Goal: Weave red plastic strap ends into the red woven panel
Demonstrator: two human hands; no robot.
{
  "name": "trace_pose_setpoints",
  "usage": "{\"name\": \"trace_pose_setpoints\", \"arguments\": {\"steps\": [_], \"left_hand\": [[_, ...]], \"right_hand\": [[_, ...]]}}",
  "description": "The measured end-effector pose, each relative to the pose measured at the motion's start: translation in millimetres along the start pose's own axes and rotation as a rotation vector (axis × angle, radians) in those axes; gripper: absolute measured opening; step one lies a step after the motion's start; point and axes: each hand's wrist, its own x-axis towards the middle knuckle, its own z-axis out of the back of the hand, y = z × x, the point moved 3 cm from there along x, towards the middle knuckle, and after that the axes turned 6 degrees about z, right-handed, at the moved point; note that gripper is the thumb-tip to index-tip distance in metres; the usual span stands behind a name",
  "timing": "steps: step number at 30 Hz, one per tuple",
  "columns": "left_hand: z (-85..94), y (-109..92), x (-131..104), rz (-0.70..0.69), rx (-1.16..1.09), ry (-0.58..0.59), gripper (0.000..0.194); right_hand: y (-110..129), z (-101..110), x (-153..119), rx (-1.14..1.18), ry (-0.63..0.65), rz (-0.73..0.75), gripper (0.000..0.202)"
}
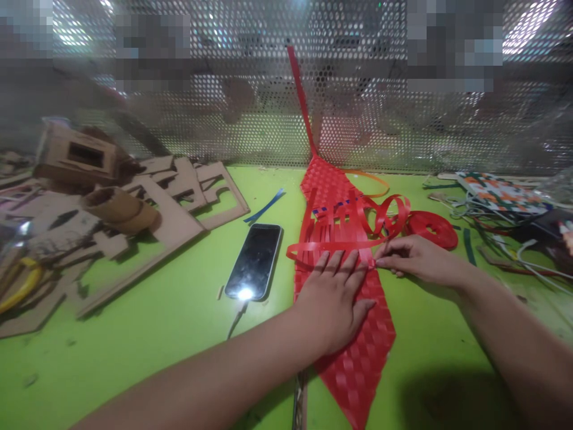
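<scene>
A long red woven strip mat [358, 358] lies across the table, its near end tapering to a point. My left hand [333, 295] rests flat on it with fingers spread, pressing the weave. At the mat's right edge, my right hand [414, 260] pinches the end of a red plastic strip [353, 245]. That strip loops across the mat above my left fingers and curls up on the right. Unwoven red lengths lie side by side in the middle. Farther back is another woven section [329, 179], with a few blue pieces along its near edge.
A flat red strip roll [432, 230] lies beyond my right hand. A phone [255, 263] with a cable is left of the mat. Cardboard pieces [147, 209] crowd the left. Cables and an orange-green-white woven piece [501, 192] lie right. A perforated metal screen [250, 119] stands behind.
</scene>
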Motion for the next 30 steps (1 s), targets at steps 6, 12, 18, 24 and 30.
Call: {"name": "trace_pose_setpoints", "arguments": {"steps": [6, 12, 18, 24, 30], "left_hand": [[1.1, -0.8, -0.7, 0.006, -0.002, 0.008, 0.078], [0.5, -0.9, -0.5, 0.000, 0.021, 0.000, 0.078], [0.6, -1.3, -0.9, 0.000, 0.023, -0.002, 0.078], [3.1, -2.7, -1.1, 0.011, -0.004, 0.029, 0.076], [3.8, -2.4, -1.0, 0.007, 0.005, 0.019, 0.076]], "right_hand": [[6.7, -1.6, -0.5, -0.009, 0.003, -0.010, 0.045], [8.2, -1.6, -1.2, -0.117, 0.004, -0.024, 0.044], [9.1, -3.1, -0.6, -0.137, -0.014, -0.045, 0.043], [9.5, -1.5, 1.0, -0.150, -0.033, -0.057, 0.044], [10.3, -1.8, 0.8, -0.159, -0.037, -0.072, 0.043]]}}
